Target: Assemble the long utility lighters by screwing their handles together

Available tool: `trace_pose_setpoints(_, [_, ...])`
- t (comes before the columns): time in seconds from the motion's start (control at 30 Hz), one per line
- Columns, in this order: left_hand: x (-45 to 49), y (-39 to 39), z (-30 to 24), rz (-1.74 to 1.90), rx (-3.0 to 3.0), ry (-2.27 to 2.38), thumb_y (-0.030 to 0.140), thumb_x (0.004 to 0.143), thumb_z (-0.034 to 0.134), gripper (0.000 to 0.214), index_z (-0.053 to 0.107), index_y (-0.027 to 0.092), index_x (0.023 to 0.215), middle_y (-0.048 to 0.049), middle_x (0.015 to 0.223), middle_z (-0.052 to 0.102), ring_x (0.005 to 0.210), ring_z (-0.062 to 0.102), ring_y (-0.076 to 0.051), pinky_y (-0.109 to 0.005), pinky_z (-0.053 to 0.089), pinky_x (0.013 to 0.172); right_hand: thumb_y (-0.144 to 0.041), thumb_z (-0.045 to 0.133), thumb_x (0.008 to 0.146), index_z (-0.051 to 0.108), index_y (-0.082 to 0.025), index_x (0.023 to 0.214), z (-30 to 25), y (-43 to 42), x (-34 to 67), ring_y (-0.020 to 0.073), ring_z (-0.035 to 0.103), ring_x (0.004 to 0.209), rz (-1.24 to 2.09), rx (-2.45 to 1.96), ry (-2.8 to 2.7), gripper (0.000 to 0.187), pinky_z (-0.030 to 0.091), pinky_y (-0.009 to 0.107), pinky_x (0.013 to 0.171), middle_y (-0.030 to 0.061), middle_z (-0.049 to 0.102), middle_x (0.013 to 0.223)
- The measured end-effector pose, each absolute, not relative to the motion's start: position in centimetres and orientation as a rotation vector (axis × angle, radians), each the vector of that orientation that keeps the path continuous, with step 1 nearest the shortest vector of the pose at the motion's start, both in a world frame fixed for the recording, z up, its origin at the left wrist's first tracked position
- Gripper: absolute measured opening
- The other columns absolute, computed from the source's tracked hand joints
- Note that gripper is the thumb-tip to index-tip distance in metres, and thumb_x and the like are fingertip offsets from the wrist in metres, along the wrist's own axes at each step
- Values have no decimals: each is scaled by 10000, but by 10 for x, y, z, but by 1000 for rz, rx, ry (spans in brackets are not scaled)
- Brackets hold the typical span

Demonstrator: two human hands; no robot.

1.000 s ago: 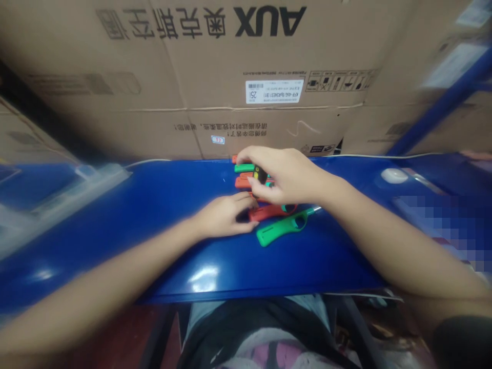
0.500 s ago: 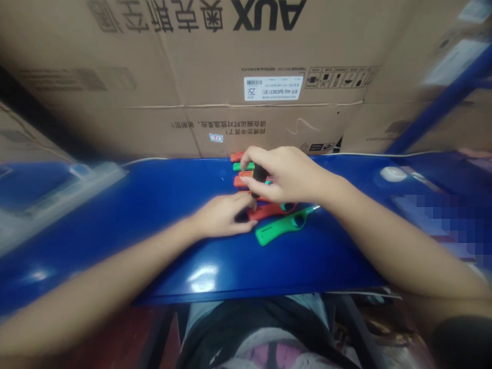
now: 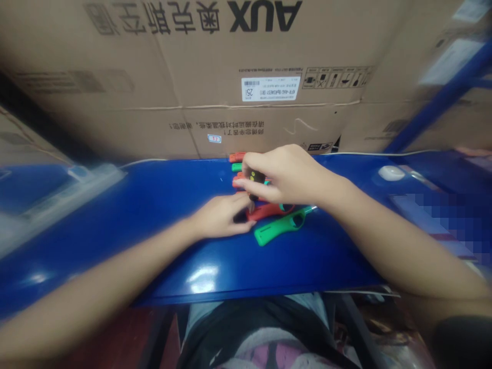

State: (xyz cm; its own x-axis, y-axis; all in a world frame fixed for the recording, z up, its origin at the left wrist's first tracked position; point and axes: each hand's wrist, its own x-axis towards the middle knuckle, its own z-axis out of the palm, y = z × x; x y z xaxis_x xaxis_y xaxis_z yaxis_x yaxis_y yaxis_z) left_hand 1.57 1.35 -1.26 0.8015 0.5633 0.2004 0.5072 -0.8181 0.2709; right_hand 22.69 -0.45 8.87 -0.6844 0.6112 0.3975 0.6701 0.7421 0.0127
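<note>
Several long-nosed lighters lie in a column on the blue tabletop. My left hand (image 3: 225, 215) rests at the left of the column, its thumb and fingers curled around the handle end of a red lighter (image 3: 265, 211). A green lighter (image 3: 274, 230) lies just in front, its metal tip pointing right. Above the column, my right hand (image 3: 282, 174) pinches a small black object with yellow marks (image 3: 254, 177); its kind is not clear. Farther back, a green lighter (image 3: 237, 167) and a red lighter (image 3: 236, 157) are partly hidden by my right hand.
A large cardboard box (image 3: 207, 92) stands along the table's back edge. On the right lie a white rounded object (image 3: 391, 173) and a pale, partly blurred-out sheet. A whitish translucent item (image 3: 88, 189) is at the left. Blue posts frame the area.
The black object in my right hand has turned, so yellow marks now show on it. My left hand stays beside the red lighter. The view has shifted slightly.
</note>
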Motion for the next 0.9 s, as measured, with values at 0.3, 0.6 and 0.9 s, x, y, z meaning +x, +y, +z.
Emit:
trace_pose_setpoints(0.3, [14, 14, -14, 402, 2806, 829, 429, 913, 602, 251, 607, 192, 994, -40, 925, 681, 775, 653, -196, -287, 484, 669, -349, 456, 973, 614, -155, 1247, 84, -3, 226, 226, 690, 826, -279, -912, -2571, 372, 392, 307, 641, 90, 763, 1093])
trace_pose_setpoints(0.6, [14, 14, -14, 429, 2817, 821, 400, 902, 623, 250, 610, 176, 1011, -31, 859, 668, 749, 653, -192, -286, 501, 671, -344, 425, 992, 546, -130, 1366, 83, -5, 225, 245, 701, 969, -255, -868, -2579, 447, 436, 315, 708, 123, 714, 1275])
trace_pose_setpoints(0.9, [15, 14, -15, 420, 2845, 818, 398, 891, 649, 265, 616, 174, 1030, -27, 871, 683, 742, 657, -188, -272, 493, 654, -305, 472, 948, 605, -156, 1201, 86, -6, 226, 195, 648, 808, -185, -832, -2558, 322, 343, 287, 632, 91, 738, 1104])
